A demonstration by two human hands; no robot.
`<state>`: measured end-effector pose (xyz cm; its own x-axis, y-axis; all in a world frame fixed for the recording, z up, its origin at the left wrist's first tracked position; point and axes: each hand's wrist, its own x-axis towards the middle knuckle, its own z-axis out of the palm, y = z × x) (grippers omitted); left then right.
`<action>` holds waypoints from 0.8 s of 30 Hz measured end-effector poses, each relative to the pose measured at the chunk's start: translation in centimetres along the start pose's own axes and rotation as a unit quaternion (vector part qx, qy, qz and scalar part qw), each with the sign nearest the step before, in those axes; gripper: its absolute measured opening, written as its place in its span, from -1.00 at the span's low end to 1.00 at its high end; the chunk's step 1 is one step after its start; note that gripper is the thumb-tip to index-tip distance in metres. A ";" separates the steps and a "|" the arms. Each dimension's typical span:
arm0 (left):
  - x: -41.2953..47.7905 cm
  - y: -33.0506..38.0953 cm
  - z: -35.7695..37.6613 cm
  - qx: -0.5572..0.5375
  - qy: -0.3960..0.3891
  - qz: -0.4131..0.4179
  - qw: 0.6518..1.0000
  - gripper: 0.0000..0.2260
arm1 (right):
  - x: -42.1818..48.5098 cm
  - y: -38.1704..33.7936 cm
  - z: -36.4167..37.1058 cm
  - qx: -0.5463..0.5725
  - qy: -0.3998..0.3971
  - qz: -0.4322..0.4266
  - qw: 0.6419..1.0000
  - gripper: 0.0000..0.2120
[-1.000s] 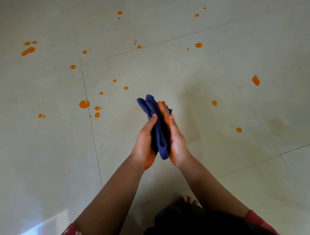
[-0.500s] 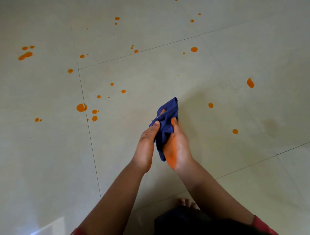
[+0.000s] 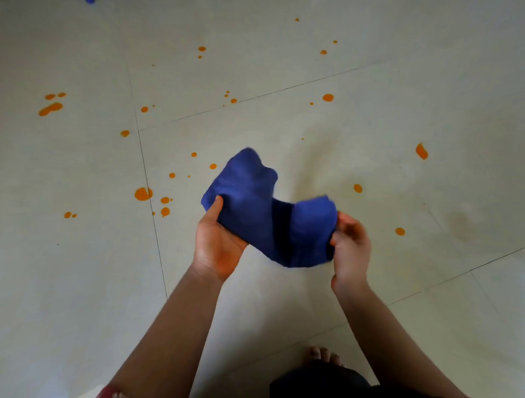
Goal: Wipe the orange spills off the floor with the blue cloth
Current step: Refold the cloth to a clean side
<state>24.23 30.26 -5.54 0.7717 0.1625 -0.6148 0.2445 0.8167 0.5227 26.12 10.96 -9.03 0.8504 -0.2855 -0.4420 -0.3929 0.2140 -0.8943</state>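
The blue cloth (image 3: 264, 210) hangs spread between both hands above the pale tiled floor (image 3: 369, 85). My left hand (image 3: 217, 241) holds its left part, palm up, with the thumb pressed on top. My right hand (image 3: 350, 250) pinches the cloth's right end with curled fingers. Orange spills dot the floor: a large drop (image 3: 143, 194) left of the cloth, a streak (image 3: 50, 109) at far left, a blob (image 3: 421, 151) at right, and several small spots, among them one at the back (image 3: 328, 97) and one near my right hand (image 3: 400, 231).
Dark grout lines cross the floor. My bare toes (image 3: 324, 355) show at the bottom, beside dark clothing. A faint brownish smear (image 3: 463, 224) marks the tile at right. A small blue thing (image 3: 90, 1) sits at the top left edge.
The cloth was bunched between my palms; my hands have moved apart and the cloth is now opened out wide between them. The camera has tilted up slightly.
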 end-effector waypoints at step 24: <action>-1.5 0.4 -1.6 0.351 0.040 0.100 0.930 -0.90 | 0.6 -3.7 1.7 -0.197 -0.222 -0.024 0.955 -0.57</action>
<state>22.20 31.23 -5.34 0.8042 0.3354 -0.4907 0.4449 0.2079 0.8711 28.71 11.56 -5.87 0.9007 0.1561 -0.4053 -0.3772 -0.1814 -0.9082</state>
